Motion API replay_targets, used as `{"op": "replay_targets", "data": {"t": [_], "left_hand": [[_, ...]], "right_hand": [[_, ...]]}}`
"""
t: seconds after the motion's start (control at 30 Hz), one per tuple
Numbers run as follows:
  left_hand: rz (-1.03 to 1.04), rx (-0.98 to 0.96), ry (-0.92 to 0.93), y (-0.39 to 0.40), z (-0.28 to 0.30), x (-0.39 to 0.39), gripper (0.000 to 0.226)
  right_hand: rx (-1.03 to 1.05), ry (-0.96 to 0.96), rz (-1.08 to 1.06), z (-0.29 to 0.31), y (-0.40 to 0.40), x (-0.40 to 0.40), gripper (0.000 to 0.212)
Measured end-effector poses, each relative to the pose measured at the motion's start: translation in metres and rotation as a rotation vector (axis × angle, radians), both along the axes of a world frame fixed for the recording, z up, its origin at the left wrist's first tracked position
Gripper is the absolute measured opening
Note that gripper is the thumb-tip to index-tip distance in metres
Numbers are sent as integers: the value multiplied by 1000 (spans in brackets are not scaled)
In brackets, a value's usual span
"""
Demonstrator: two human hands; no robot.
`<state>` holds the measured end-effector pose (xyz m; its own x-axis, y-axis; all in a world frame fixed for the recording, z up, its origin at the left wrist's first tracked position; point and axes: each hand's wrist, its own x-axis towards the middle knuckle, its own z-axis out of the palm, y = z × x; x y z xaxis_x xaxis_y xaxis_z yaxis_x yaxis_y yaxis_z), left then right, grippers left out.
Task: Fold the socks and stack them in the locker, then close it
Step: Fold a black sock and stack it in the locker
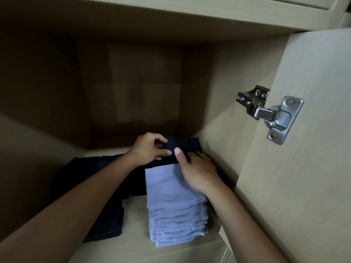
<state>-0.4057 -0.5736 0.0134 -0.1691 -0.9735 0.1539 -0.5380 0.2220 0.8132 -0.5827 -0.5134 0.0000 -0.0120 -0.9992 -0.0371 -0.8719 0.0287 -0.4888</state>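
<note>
While both hands work deep inside the locker, this is how things lie:

Left hand: the left hand [150, 149] has thumb and fingers curled in a pinch on the edge of a dark sock [182, 147] at the back of the shelf.

Right hand: the right hand [197, 171] lies with fingers mostly straight, thumb stretched onto the same dark sock, palm over the far end of the pale stack [174, 204]; it presses rather than grips, as far as can be seen.

Socks: the dark sock sits behind the pale stack and touches it; how neatly it is folded is lost in shadow. More dark cloth [91, 186] lies to the left, under the left forearm.

Locker: the shelf [133, 224] holds everything; the door [303, 168] stands open on the right, its hinge [269, 114] bare.

Step in hand: probably squaring the dark sock before it is left in place.

Risk, stack: the pale stack is tall and its layers already splay at the near end; a push from the right palm, or a sideways drag as that hand pulls out, could slide the top layers off.

Risk, fold: letting go of the pinch too soon may let the dark sock spring open.

Risk, forearm: the left forearm could rumple the dark cloth beneath it on the way out.

Risk, door: anything overhanging the shelf edge could jam the door.
</note>
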Motion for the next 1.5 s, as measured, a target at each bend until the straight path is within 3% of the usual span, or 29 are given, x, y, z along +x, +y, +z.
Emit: {"op": "replay_targets", "data": {"t": [0.2,0.33,0.53,0.93,1.17,1.37,1.5], "left_hand": [[40,-39,-103,13,6,11,35],[109,-114,-218,35,17,30,24],[119,-160,-328,99,31,70,8],[360,-164,-461,268,26,128,5],[406,-41,-552,379,9,169,2],[546,16,-657,462,4,199,6],[707,24,-626,517,-2,214,6]], "right_hand": [[-88,-101,13,0,-1,1,88],[-343,-266,45,12,17,5,50],[-423,-363,263,12,48,14,21],[-504,-348,565,19,123,65,11],[-378,-319,763,11,174,108,8],[-259,-336,930,5,213,140,10],[-209,-336,1048,-3,235,163,9]]}}
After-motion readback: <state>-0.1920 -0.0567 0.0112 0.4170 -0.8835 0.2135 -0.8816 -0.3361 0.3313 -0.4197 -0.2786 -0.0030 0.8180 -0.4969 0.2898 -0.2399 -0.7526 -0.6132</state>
